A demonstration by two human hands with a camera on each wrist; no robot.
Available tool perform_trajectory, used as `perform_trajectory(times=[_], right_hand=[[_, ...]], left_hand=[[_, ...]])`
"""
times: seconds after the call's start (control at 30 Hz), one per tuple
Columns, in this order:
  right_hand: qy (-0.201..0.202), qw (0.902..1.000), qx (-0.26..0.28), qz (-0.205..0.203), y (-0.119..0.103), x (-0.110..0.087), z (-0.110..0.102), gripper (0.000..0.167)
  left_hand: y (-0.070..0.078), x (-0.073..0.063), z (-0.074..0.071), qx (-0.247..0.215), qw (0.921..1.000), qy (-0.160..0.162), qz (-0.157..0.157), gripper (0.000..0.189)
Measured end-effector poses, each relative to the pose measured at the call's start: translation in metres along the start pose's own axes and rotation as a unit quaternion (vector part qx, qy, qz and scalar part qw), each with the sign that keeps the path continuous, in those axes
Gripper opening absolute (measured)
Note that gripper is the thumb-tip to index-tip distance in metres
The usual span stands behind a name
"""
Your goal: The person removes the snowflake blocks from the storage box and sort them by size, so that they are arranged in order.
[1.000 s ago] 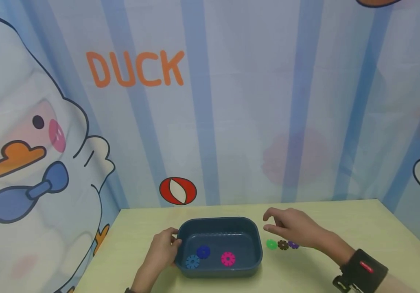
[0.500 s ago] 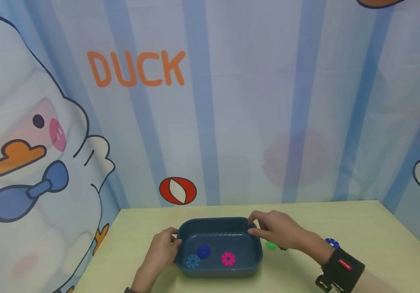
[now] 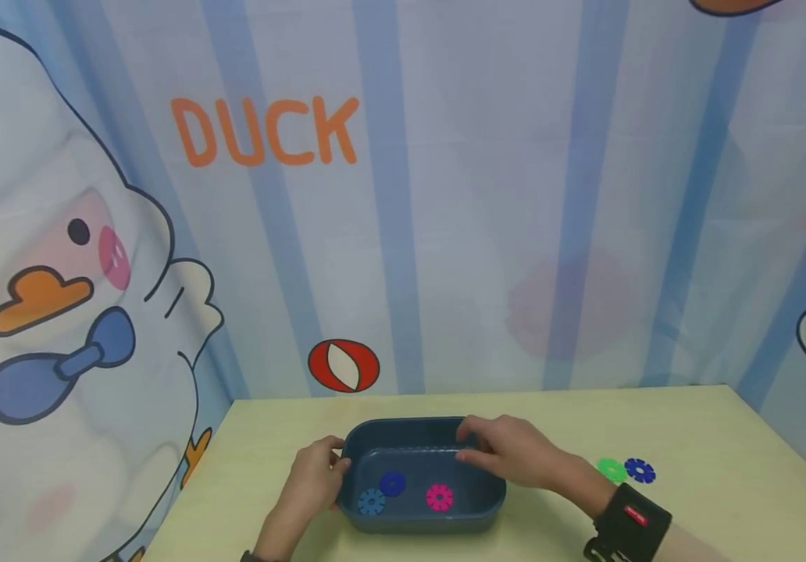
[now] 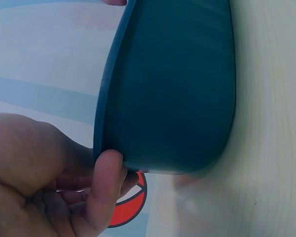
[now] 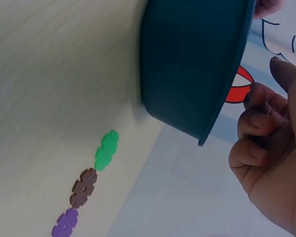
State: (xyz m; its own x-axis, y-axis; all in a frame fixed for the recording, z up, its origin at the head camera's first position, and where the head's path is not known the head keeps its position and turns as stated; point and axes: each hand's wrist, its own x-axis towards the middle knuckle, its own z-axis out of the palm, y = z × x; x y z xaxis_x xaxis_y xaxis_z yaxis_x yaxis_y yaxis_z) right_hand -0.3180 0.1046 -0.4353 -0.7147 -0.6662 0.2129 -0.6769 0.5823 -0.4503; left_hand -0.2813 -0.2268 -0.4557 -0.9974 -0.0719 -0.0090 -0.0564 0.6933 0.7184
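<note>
A dark blue-grey plastic bin (image 3: 424, 524) stands on the table. Inside lie a light blue notched disc (image 3: 371, 502), a dark blue one (image 3: 393, 484) and a pink one (image 3: 440, 497). My left hand (image 3: 313, 478) grips the bin's left rim, with a fingertip pressed to its wall in the left wrist view. Over the bin's right end hovers my right hand (image 3: 515, 449), thumb and index finger apart, other fingers loosely curled; nothing shows between them. In the right wrist view, a green disc (image 5: 107, 150), a brown disc (image 5: 83, 188) and a purple disc (image 5: 65, 223) line the table.
Farther right on the pale table (image 3: 698, 437) lie another green disc (image 3: 611, 470) and a blue disc (image 3: 640, 471). My right forearm hides the stretch between them and the bin. A striped curtain (image 3: 473, 234) with duck prints hangs behind the table.
My right hand has moved left, from above the table discs to over the bin's right end. The far discs now show beside my forearm. My left hand and the bin stay put.
</note>
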Motion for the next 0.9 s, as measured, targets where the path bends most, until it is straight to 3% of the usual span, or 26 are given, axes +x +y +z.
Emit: perform_trajectory(times=[0.9], right_hand=[[-0.04,0.9985,-0.014,-0.036,-0.011,0.03,0.03,0.027]], left_hand=[[-0.001,0.0,-0.001,-0.005,0.9999,-0.005,0.009,0.034]])
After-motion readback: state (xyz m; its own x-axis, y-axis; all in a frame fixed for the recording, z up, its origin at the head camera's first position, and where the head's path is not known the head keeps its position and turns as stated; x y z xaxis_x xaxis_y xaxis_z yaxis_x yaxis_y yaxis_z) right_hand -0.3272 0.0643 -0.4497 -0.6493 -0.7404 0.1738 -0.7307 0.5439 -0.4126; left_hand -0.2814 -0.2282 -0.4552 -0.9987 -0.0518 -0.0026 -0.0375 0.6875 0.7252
